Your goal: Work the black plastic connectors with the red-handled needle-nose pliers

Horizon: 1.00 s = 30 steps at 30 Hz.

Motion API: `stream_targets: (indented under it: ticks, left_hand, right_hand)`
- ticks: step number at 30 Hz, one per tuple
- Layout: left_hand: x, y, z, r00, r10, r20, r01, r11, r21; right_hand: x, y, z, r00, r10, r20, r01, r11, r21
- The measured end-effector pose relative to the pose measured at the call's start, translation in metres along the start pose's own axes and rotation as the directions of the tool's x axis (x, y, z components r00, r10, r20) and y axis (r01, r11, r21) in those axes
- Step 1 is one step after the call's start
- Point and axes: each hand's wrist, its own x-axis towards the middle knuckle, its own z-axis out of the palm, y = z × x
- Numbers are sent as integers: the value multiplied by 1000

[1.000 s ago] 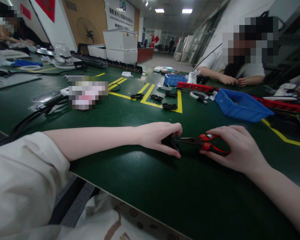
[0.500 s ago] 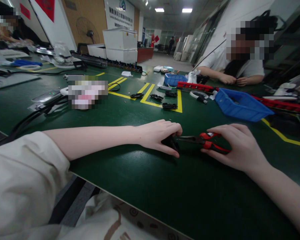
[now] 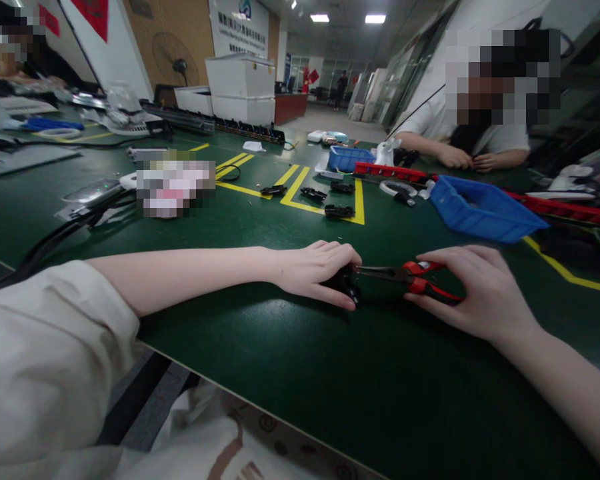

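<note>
My left hand (image 3: 320, 270) is closed around a small black part (image 3: 349, 288) just above the green table (image 3: 260, 360); the fingers hide much of it. Red-handled needle-nose pliers (image 3: 416, 277) are in my right hand (image 3: 485, 290), whose thumb and fingers grip the two handles. The thin jaws of the pliers point left and their tip is at the edge of the black part. Whether the tip bites on it I cannot tell. Beyond my hands, several similar black parts (image 3: 339, 211) lie in and beside a yellow-taped square.
A blue bin (image 3: 487, 210) stands to the right, with a smaller blue bin (image 3: 350, 159) farther back. Red strips (image 3: 393, 172) run behind them. At the left are black cables (image 3: 55, 237) and a blurred pink item (image 3: 175, 187). Across the table sits a person (image 3: 460, 153) with both hands together.
Both hands stay nearly in place. The black part has tilted slightly and shows a shinier side; the pliers have shifted a touch to the right.
</note>
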Motion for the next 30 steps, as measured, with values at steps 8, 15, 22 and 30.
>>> stream_targets:
  ticks: [8,15,22,30]
  left_hand:
    - [-5,1,-2,997,-7,-80,8,1000,14]
    - [-10,0,-1,990,-22,-140,36,995,97]
    - [-9,-1,0,991,-30,-133,42,995,86]
    - [-9,0,1,990,-36,-136,56,988,146]
  right_hand:
    - [1,0,-2,1000,-3,14,3,1000,-11]
    - [-1,1,-1,999,13,29,-12,1000,-23]
    - [-3,3,1,1000,-2,-1,2,999,-34]
    - [-2,3,0,1000,-14,-19,13,998,-62]
